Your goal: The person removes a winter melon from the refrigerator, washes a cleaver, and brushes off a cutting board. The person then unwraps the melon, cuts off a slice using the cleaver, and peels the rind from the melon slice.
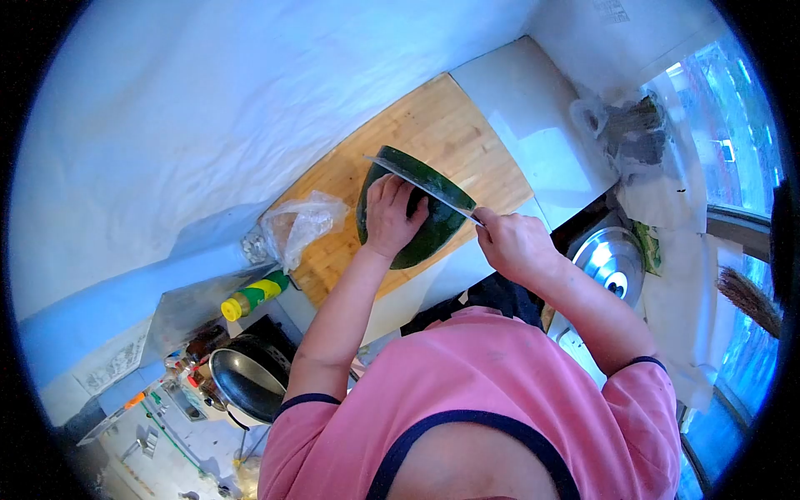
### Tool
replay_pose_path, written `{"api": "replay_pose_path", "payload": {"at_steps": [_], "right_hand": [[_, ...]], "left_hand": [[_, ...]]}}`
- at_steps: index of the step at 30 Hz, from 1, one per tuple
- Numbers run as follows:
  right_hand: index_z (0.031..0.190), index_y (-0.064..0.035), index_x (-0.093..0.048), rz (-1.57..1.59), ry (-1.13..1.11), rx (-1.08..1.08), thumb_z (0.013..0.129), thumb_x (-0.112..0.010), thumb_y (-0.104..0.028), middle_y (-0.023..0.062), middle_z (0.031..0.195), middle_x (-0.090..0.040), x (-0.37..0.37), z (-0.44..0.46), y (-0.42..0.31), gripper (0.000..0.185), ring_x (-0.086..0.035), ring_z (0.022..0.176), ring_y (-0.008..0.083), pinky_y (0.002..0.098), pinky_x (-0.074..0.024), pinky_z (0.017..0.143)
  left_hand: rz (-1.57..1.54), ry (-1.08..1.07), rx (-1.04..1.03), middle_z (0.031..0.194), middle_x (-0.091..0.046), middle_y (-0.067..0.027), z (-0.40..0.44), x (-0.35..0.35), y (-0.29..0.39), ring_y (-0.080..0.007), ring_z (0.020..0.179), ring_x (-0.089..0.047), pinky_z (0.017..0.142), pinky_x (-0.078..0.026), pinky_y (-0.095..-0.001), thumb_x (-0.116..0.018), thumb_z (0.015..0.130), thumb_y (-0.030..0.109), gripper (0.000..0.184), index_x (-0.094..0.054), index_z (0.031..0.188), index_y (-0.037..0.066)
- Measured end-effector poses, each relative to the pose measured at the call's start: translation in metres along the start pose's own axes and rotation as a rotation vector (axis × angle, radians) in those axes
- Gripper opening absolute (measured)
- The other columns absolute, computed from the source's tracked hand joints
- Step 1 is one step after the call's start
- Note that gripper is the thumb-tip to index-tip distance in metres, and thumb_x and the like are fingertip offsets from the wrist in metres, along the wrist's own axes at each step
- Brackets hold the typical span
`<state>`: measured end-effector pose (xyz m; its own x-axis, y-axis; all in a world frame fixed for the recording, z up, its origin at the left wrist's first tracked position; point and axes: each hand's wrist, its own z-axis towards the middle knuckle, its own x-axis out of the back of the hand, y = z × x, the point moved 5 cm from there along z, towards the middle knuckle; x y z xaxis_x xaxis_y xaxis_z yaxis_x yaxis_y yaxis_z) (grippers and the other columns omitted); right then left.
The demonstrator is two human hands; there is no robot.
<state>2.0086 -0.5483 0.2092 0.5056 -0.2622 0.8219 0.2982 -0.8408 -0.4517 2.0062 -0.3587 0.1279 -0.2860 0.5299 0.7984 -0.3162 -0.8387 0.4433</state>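
Yellow-capped bottle [254, 296] sits left of the wooden board [454, 108], then a clear plastic bag [307, 227] over the board's left edge. Left hand [392, 215] is open, resting on the dark green melon [437, 218] that's on the board. Knife [429, 189] blade's across the melon, right hand [517, 243] wrapped round its handle by the board's right side. Metal lid [602, 260]'s further right of the board.

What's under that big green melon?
A wooden cutting board is under the melon; bare wood shows beyond its far side. The spot right beneath is covered, so I can't see what's there.
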Motion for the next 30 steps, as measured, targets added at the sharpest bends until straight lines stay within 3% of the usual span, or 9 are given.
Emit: {"api": "replay_pose_path", "payload": {"at_steps": [4, 10, 14, 21, 26, 30], "right_hand": [[0.097, -0.0053, -0.059, -0.016, -0.029, -0.029, 0.087, -0.052, -0.020, 0.0176, 0.067, -0.063, 0.002, 0.004, 0.001, 0.019, -0.064, 0.063, 0.0360, 0.0474, -0.0507, 0.058], [0.109, -0.0061, -0.063, 0.034, -0.090, -0.115, 0.086, -0.051, -0.018, 0.0232, 0.081, -0.065, 0.004, 0.011, 0.009, 0.029, -0.064, 0.078, 0.0383, 0.0469, -0.0509, 0.073], [0.110, -0.0062, -0.064, 0.020, -0.204, -0.182, 0.084, -0.049, -0.014, 0.0240, 0.084, -0.065, 0.005, 0.019, 0.013, 0.031, -0.064, 0.081, 0.0390, 0.0466, -0.0510, 0.077], [0.109, -0.0052, -0.064, -0.031, -0.309, -0.190, 0.082, -0.048, -0.013, 0.0259, 0.084, -0.064, 0.012, 0.027, 0.001, 0.032, -0.063, 0.080, 0.0412, 0.0475, -0.0506, 0.077], [0.112, -0.0078, -0.062, -0.101, -0.146, -0.079, 0.084, -0.048, -0.015, 0.0249, 0.081, -0.064, 0.008, 0.017, -0.010, 0.032, -0.064, 0.077, 0.0401, 0.0479, -0.0515, 0.073], [0.116, -0.0056, -0.060, -0.061, -0.193, -0.153, 0.082, -0.050, -0.014, 0.0262, 0.079, -0.063, 0.007, 0.014, -0.010, 0.036, -0.062, 0.076, 0.0420, 0.0488, -0.0501, 0.074]], "left_hand": [[-0.031, 0.028, -0.018, 0.111, -0.057, -0.0100, 0.001, -0.001, -0.001, -0.0311, 0.105, -0.052, 0.091, -0.041, -0.0423, -0.071, 0.069, 0.017, 0.038, -0.061, 0.104, 0.008], [-0.097, 0.071, -0.028, 0.110, -0.057, -0.0090, 0.001, -0.001, -0.001, -0.0290, 0.104, -0.051, 0.091, -0.042, -0.0418, -0.071, 0.069, 0.016, 0.035, -0.062, 0.102, 0.008], [-0.123, 0.087, -0.003, 0.109, -0.058, -0.0104, -0.001, -0.001, -0.006, -0.0310, 0.104, -0.052, 0.092, -0.043, -0.0421, -0.072, 0.068, 0.015, 0.036, -0.063, 0.102, 0.008], [-0.144, 0.112, -0.010, 0.110, -0.058, -0.0103, 0.000, 0.003, -0.010, -0.0313, 0.105, -0.052, 0.091, -0.043, -0.0431, -0.072, 0.069, 0.018, 0.036, -0.063, 0.102, 0.008], [-0.146, 0.089, -0.003, 0.111, -0.057, -0.0100, -0.004, 0.004, -0.008, -0.0315, 0.106, -0.052, 0.092, -0.042, -0.0432, -0.072, 0.070, 0.019, 0.036, -0.062, 0.104, 0.009], [-0.131, 0.062, 0.004, 0.112, -0.057, -0.0082, -0.001, 0.002, -0.006, -0.0284, 0.106, -0.052, 0.092, -0.041, -0.0423, -0.070, 0.070, 0.018, 0.035, -0.062, 0.102, 0.009]]}}
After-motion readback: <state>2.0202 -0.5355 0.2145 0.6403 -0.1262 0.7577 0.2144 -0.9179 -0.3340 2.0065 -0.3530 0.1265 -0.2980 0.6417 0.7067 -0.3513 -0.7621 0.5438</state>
